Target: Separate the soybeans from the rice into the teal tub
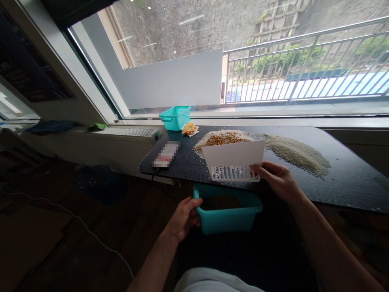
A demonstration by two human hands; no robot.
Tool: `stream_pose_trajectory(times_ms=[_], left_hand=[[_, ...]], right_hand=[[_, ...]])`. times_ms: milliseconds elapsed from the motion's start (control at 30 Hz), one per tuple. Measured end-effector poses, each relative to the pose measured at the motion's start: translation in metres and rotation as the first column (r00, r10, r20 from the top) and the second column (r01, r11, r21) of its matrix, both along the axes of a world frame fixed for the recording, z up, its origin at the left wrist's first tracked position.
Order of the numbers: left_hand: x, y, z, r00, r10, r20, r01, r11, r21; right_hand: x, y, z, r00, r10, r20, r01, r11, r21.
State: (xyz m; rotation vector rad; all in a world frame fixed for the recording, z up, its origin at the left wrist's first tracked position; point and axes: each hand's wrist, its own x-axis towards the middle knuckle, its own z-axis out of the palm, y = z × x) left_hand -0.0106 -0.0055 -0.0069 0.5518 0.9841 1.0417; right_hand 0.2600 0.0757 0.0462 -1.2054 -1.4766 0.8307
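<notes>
My left hand [186, 215] grips the left rim of a teal plastic basin [227, 221], which sits just below the table's front edge. Small dark grains [221, 202] lie in the basin. Above it, my right hand [278, 178] is closed on the lower right corner of a white slotted plastic scoop [234, 156], tilted over the table edge. Behind the scoop spreads a pile of white grains topped with golden-brown kernels [226, 138]. A second heap of pale, rice-like grains [296, 152] stretches across the table to the right.
The dark table [343, 182] stands against the window. At its back left are another teal basin [178, 117] and a yellow-brown clump on white paper [190, 129]. A blurred-out device [166, 154] with a cable lies near the left edge, close to a radiator [130, 142].
</notes>
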Motion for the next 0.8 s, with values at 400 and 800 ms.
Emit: stream_pose_trajectory(times_ms=[400,800], left_hand=[[-0.002,0.001,-0.006,0.999,-0.042,0.002,0.042,0.999,0.027],[-0.001,0.001,-0.002,0.999,-0.053,0.003,0.053,0.998,0.035]], right_hand=[[-0.013,-0.018,-0.009,0.971,-0.188,-0.151,0.196,0.98,0.039],[-0.055,-0.039,-0.03,0.984,-0.128,0.122,0.11,0.983,0.149]])
